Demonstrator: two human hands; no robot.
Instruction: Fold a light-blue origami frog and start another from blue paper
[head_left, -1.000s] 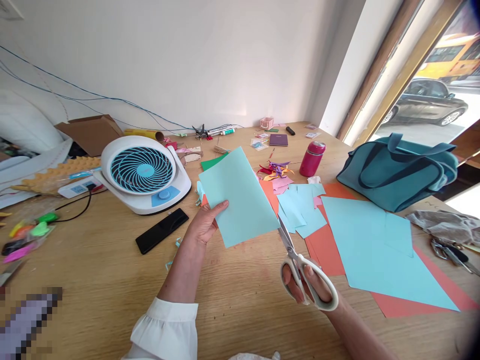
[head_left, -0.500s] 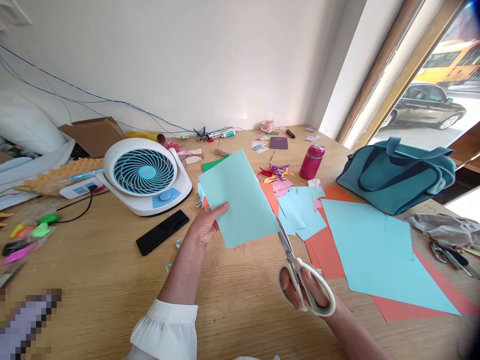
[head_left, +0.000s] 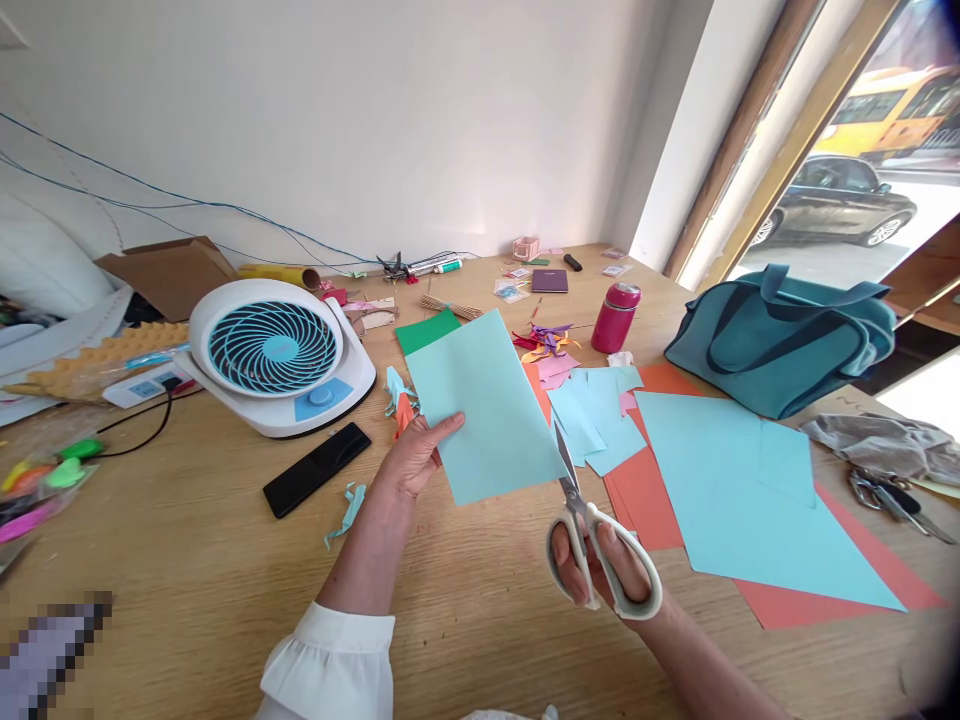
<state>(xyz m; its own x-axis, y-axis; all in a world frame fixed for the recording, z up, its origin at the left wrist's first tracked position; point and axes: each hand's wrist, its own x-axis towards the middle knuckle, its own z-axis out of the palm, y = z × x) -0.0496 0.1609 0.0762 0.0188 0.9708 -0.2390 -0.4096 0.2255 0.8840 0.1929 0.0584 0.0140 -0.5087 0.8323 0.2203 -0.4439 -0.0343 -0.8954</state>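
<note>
My left hand point(head_left: 418, 450) grips a light blue sheet of paper point(head_left: 487, 410) by its left edge, thumb on top, raised above the table. White-handled scissors point(head_left: 574, 505) are in my right hand point(head_left: 626, 570), fingers through the loops. Their blades meet the sheet's lower right corner; one blade shows beyond its right edge, and the other is at least partly hidden by the paper. Below and to the right lie cut light blue pieces point(head_left: 589, 415) and a large light blue sheet point(head_left: 720, 480) over orange paper point(head_left: 646, 500). A small twisted blue paper piece point(head_left: 349, 515) lies near my left forearm.
A white fan point(head_left: 281, 350) and a black phone point(head_left: 316, 470) stand to the left. Behind the paper are green paper point(head_left: 427, 330), colourful scraps point(head_left: 547, 342) and a pink flask point(head_left: 616, 318). A teal bag point(head_left: 780, 340), grey cloth point(head_left: 885, 445) and keys point(head_left: 877, 492) sit at right.
The view has shifted slightly, so more of the green paper and the twisted blue scraps shows. Both hands keep their holds; the scissors stay at the sheet's lower right corner.
</note>
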